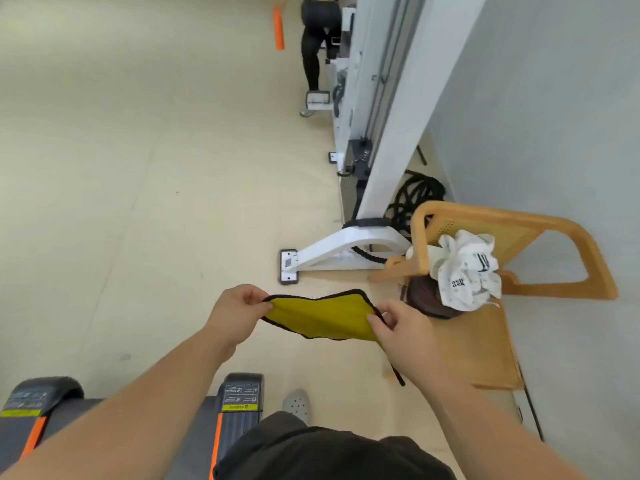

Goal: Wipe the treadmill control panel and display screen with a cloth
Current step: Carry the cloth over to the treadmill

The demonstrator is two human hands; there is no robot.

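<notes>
Item: yellow microfibre cloth with black edging (322, 318), stretched in mid-air between left hand (235, 313) and right hand (403, 329), each pinching one end, probably to spread it for wiping. Grey treadmill rear deck (239, 403) near-left; panel unseen.

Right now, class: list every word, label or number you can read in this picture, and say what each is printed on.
Treadmill rail sticker: yellow warning strip, upside down, too blurred to quote.
Left treadmill sticker: blurred, unreadable.
White bag on the wooden chair: dark lettering, crumpled, unreadable.
Yellow cloth: no text.
</notes>
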